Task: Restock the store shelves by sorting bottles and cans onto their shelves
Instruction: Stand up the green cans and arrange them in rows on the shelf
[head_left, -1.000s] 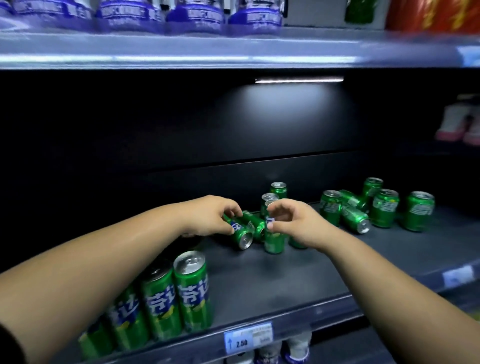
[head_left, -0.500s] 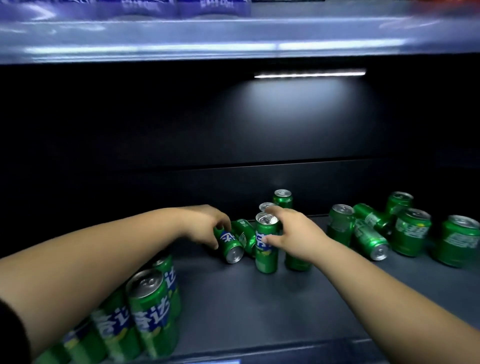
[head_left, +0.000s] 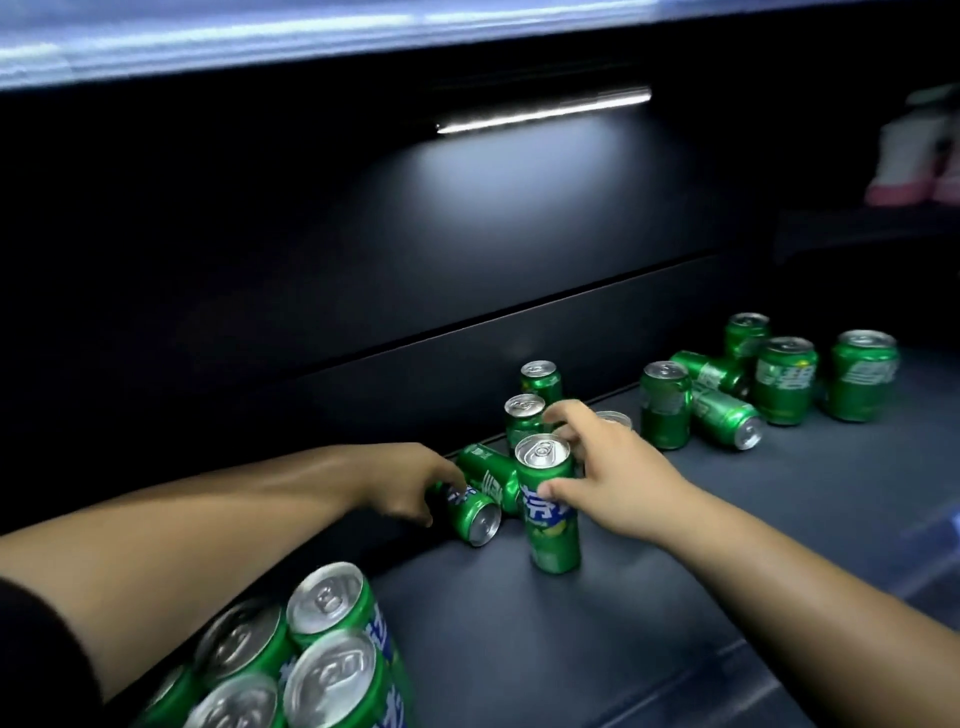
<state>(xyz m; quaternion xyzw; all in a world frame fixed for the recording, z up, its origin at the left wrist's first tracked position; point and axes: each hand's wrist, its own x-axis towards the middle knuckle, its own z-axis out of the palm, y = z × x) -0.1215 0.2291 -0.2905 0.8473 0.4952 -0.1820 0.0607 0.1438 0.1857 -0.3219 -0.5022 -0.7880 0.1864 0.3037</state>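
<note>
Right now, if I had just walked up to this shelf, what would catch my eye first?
Two bare arms reach into a dark shelf: the right hand grips a tall green can standing upright, and the left hand holds a fallen can lying beside it. Farther right sits a jumble of green cans, some upright, some tipped; packed upright cans fill the near left corner.

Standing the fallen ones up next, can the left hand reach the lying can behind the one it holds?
Probably not yet: the left hand grips the front lying can, which blocks the rear lying can.
</note>
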